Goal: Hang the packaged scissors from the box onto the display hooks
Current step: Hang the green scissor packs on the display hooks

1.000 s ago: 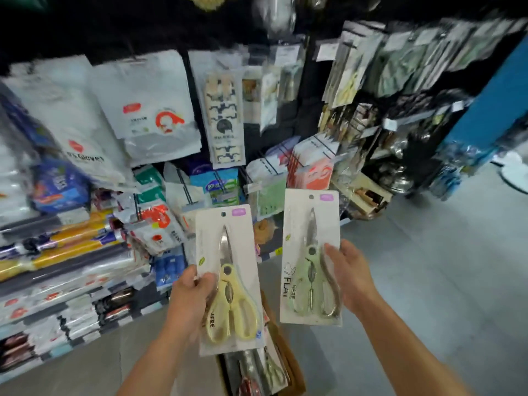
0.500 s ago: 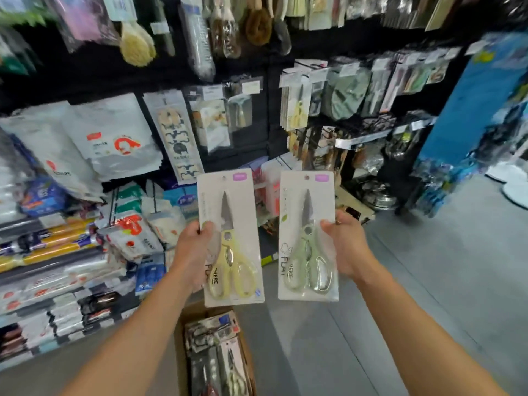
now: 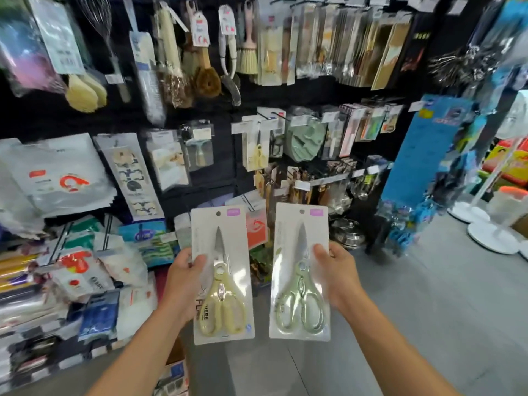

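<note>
Left hand grips yellow scissors pack, right hand grips green scissors pack. Both hands are busy, so a hang hole could miss the far display hook and the pack drop.

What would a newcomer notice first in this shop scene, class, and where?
Two scissors packs held upright side by side at centre: the yellow-handled pack in the left hand, the green-handled pack in the right hand. Above them, a similar yellow pack hangs on the black display wall.
</note>
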